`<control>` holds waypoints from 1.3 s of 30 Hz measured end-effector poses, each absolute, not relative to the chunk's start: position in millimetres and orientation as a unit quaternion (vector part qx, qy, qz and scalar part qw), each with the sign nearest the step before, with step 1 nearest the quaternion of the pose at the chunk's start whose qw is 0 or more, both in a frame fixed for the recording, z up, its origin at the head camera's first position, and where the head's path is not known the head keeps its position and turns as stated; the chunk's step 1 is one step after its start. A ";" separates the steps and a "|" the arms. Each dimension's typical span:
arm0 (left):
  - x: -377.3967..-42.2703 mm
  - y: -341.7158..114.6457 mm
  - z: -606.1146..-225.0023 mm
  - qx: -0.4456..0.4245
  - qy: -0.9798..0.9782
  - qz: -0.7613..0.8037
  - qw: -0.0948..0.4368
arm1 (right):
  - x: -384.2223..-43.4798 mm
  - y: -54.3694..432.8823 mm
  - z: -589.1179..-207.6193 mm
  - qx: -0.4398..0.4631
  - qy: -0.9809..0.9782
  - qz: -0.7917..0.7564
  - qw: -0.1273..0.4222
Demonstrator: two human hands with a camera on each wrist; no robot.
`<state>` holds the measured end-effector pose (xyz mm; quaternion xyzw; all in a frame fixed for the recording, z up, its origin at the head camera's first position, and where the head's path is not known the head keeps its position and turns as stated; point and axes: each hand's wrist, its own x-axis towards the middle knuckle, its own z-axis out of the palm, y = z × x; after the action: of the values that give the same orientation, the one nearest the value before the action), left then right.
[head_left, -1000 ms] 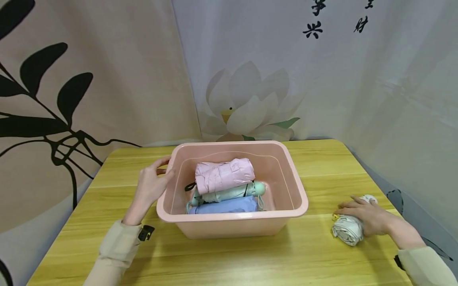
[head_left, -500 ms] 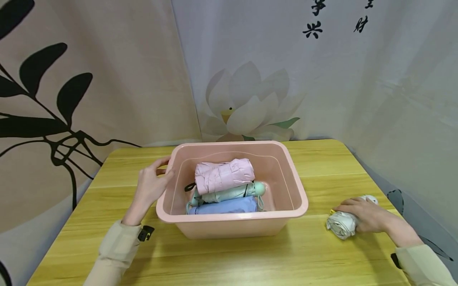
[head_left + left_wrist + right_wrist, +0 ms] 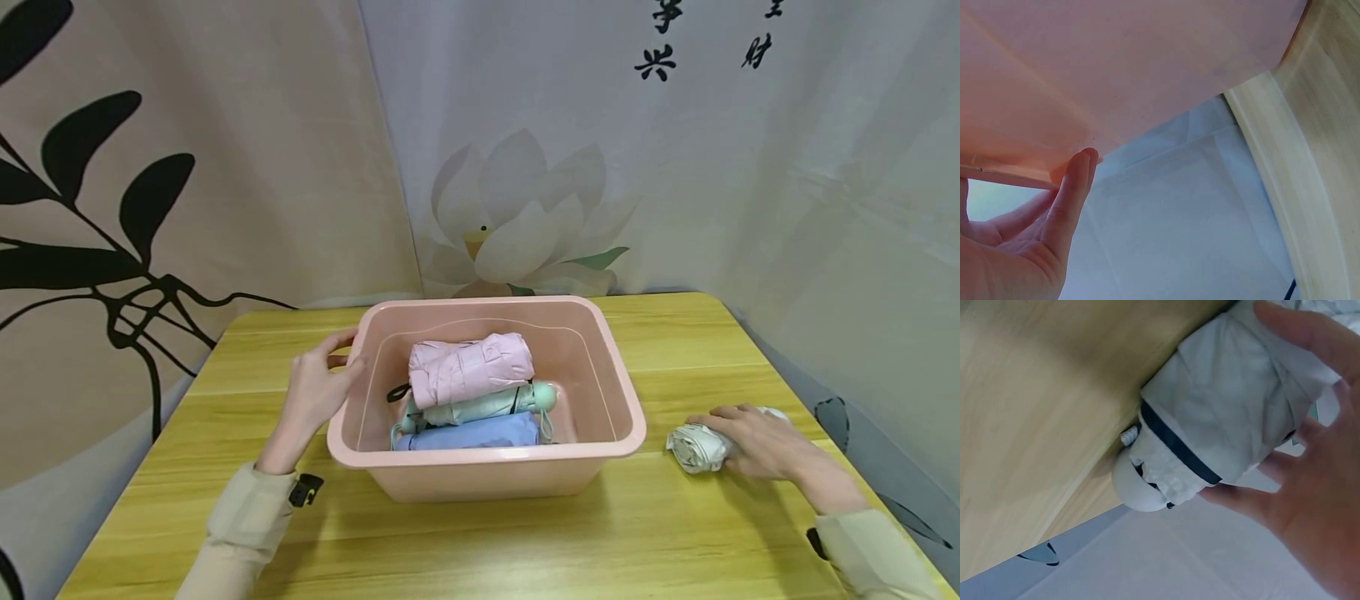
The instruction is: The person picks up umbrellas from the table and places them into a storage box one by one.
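Observation:
At the left side of a pink plastic basin point(image 3: 483, 479), my left hand point(image 3: 318, 387) holds the rim between thumb and fingers. In the left wrist view the fingers point(image 3: 1069, 206) reach under the rim against the outer wall. My right hand point(image 3: 768, 446) grips a white folded umbrella point(image 3: 697, 448) on the right of the table. The right wrist view shows this umbrella's rounded white handle point(image 3: 1138, 487) and dark strap, with thumb and fingers on either side of the rolled cloth. Inside the basin lie a pink folded umbrella point(image 3: 472, 368), a mint-green one point(image 3: 480, 407) and a blue one point(image 3: 468, 433).
The wooden table point(image 3: 480, 550) carries the basin near its back edge. Behind it hangs a pale curtain point(image 3: 525, 100) printed with a lotus and dark leaves. Bare tabletop lies between the basin and the white umbrella.
My right hand has moved the white umbrella left and slightly toward the back, turning it a little. The left hand and the basin have stayed still.

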<state>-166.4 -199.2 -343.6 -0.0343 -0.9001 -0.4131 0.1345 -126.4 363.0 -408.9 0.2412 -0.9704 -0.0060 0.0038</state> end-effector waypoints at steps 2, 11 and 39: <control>-166.5 -199.1 -343.5 -0.034 -0.900 -0.413 0.134 | -127.6 361.8 -408.1 0.239 -0.971 -0.008 0.010; -167.1 -198.9 -344.4 -0.030 -0.900 -0.414 0.129 | -131.9 356.5 -406.7 0.254 -0.967 0.000 0.034; -167.7 -199.0 -344.8 -0.026 -0.905 -0.403 0.136 | -151.3 339.7 -386.7 0.272 -0.930 -0.036 0.245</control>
<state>-167.7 -199.0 -344.8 -0.0263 -0.9046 -0.4031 0.1362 -151.3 339.7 -386.7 0.2724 -0.9297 -0.0363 0.2451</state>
